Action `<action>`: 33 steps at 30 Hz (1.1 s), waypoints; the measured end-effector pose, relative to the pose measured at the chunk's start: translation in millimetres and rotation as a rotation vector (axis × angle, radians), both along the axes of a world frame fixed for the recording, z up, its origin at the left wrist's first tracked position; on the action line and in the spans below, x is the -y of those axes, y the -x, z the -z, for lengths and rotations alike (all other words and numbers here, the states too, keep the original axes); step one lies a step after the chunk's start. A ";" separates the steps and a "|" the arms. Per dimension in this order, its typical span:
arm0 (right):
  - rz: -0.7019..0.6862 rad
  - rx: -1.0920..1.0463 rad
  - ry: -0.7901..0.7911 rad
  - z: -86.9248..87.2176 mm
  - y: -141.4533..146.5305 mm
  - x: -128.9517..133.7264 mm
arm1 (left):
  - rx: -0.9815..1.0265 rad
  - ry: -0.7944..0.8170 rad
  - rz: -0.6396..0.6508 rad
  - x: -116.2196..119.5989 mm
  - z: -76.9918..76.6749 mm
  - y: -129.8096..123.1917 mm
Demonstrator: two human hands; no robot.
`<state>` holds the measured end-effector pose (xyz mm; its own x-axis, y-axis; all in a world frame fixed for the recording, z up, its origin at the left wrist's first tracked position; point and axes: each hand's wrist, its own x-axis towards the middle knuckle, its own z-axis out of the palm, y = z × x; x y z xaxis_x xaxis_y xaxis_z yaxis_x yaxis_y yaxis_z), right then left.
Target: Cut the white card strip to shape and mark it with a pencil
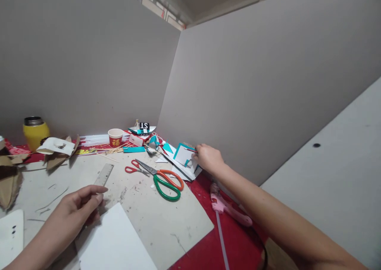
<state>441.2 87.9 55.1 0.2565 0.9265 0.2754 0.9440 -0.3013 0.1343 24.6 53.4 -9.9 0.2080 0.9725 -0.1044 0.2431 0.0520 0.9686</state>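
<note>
Biggest first, from my end: the pale board (184, 230) lies over red cover, flat & scuffed. White sheet (116, 242) at the near side looks smooth and thin, prob. card; I'd expect it light, bendable, easy to crease, so I'd take it by opposite edges. Pink glue gun (220, 204) is hard plastic w/ a clear stick trailing out; I'd grip the handle only (nozzle could be hot, can't tell). Big scissors (155, 173) are metal, prob. heaviest here, best taken by the orange & green loops. Teal-and-white pieces (182, 155) by the back edge are flat, sharp-cornered, prob. light & easily bent.

Ruler (104, 175) is stiff, straight, pale, maybe slick: pinch it by its long edges. It's in the L hand (71, 212), fingers narrowed on its near end, above the board.

Smallest: a thin tool (189, 149), type unclear, prob. light and rigid; best held mid-shaft. R hand (208, 157) has fingers closed on one end, right by the teal-and-white pieces.
</note>
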 end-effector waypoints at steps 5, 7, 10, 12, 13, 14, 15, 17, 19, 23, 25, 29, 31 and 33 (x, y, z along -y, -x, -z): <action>-0.108 0.030 -0.096 -12.4 20.3 4.2 | -0.017 0.012 0.018 -1.4 2.5 1.8; -0.140 0.009 -0.119 -15.6 28.1 -1.0 | -0.032 0.019 0.024 -1.9 3.0 2.1; -0.157 -0.049 -0.100 -17.3 38.7 -17.7 | -0.040 0.025 0.026 -1.7 2.6 1.9; -0.168 -0.091 -0.060 -17.0 45.5 -32.1 | -0.031 0.041 0.012 -1.0 2.4 1.7; -0.177 -0.109 -0.036 -16.5 48.8 -39.5 | -0.028 0.048 0.003 -0.8 2.5 1.7; -0.188 -0.126 -0.013 -15.7 51.9 -46.9 | -0.024 0.052 -0.002 -0.6 2.9 1.9; -0.199 -0.141 0.011 -14.8 54.8 -54.1 | -0.021 0.053 -0.003 -0.7 3.4 2.2; -0.216 -0.170 0.057 -12.1 59.6 -68.3 | -0.017 0.045 0.000 -1.5 5.2 2.9; -0.220 -0.195 0.098 -8.4 63.2 -82.0 | -0.014 0.041 -0.001 -2.8 7.5 3.5; -0.214 -0.245 0.172 1.7 68.4 -106.2 | 0.009 0.041 -0.008 -4.6 11.7 3.1; -0.208 -0.268 0.201 7.4 71.0 -115.1 | 0.025 0.043 -0.011 -4.4 12.7 2.4; -0.186 -0.300 0.226 17.7 75.6 -126.1 | 0.039 0.045 -0.022 -2.9 12.0 1.1; -0.186 -0.310 0.224 21.5 77.6 -129.2 | 0.042 0.051 -0.025 -2.7 10.8 0.1; -0.190 -0.318 0.218 24.7 79.8 -131.3 | 0.041 0.048 -0.027 -2.9 9.9 -1.0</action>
